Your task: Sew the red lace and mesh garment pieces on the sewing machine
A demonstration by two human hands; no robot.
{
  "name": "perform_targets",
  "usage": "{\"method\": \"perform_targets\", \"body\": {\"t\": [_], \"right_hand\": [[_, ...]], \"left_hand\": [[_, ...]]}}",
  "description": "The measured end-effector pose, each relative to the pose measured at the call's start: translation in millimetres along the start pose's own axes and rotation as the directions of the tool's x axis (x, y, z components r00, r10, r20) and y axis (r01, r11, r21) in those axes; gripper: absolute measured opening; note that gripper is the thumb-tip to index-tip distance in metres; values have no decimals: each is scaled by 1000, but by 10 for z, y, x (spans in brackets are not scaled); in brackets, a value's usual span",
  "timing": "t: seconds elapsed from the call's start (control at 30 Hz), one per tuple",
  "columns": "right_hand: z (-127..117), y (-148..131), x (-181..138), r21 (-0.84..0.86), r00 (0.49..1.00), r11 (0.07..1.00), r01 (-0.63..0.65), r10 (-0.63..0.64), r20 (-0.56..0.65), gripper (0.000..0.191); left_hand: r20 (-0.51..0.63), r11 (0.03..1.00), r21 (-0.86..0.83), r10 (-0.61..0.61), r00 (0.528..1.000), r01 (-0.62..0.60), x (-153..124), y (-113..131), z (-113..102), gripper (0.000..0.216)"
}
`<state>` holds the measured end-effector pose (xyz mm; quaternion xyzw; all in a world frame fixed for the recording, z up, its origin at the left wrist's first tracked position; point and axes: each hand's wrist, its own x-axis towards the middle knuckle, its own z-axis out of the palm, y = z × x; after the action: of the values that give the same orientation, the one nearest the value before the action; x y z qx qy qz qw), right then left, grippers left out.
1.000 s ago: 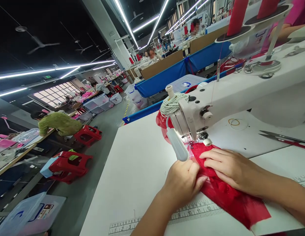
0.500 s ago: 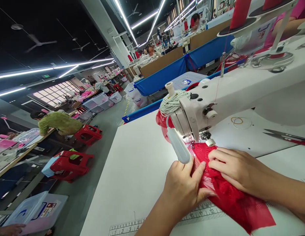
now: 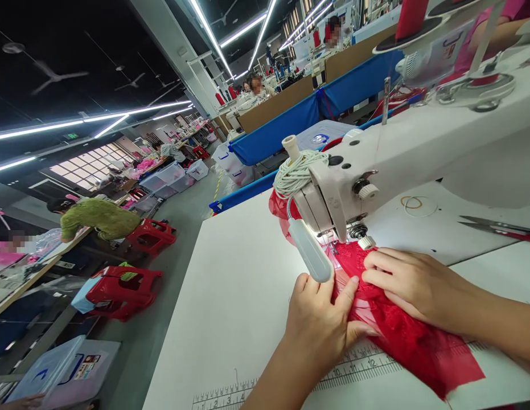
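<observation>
A piece of red lace and sheer fabric (image 3: 422,347) runs under the needle area of a white sewing machine (image 3: 418,154). My left hand (image 3: 318,319) grips the sheer edge of the fabric just below the grey lamp (image 3: 311,253); its fingertips are partly hidden by that lamp. With curled fingers, my right hand (image 3: 414,282) holds the lace down on the right side, close to the presser foot (image 3: 333,246). More red fabric (image 3: 279,210) shows behind the machine head. The loose end of the piece hangs toward me across the printed ruler scale (image 3: 350,370).
Scissors (image 3: 499,228) lie at the right by two thin loops (image 3: 414,205). A bundle of pale cord (image 3: 301,173) sits on the machine head. Left of the table are red stools (image 3: 123,290), plastic bins (image 3: 91,370) and a person in green (image 3: 100,216). Others sit farther back.
The view has shifted slightly. Both hands keep their hold on the red fabric, which lies almost the same, with its loose end a little farther right in view.
</observation>
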<state>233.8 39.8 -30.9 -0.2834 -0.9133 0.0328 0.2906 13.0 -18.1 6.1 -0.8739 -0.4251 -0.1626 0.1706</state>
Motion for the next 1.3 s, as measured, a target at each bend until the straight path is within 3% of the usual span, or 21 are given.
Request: {"method": "perform_targets", "body": {"t": [0.53,0.73,0.87,0.97,1.13,1.3], "right_hand": [[47,56,74,-25,1000,1000,-7,7,-12,27],[-59,42,59,88,999,996,17,-12,-52,25],[-98,-7,22,139,992,982,128,-126,-24,29],[-80,-13,-8,159,983,972,172,-180,42,26],[-54,25,-32,104,987,985,139,-147,72,25],[-70,0,-19,84,993,990,114,-115,5,29]], "left_hand": [[38,1000,3,-21,999,21,1,-133,78,62],[-6,959,-216,189,982,-185,72,-101,79,47],[-47,958,-233,163,986,-169,65,-80,99,40],[3,961,-255,113,994,-109,53,-94,99,42],[70,964,-265,26,997,-7,49,-102,69,59],[35,976,-208,68,997,-60,34,-61,55,75]]}}
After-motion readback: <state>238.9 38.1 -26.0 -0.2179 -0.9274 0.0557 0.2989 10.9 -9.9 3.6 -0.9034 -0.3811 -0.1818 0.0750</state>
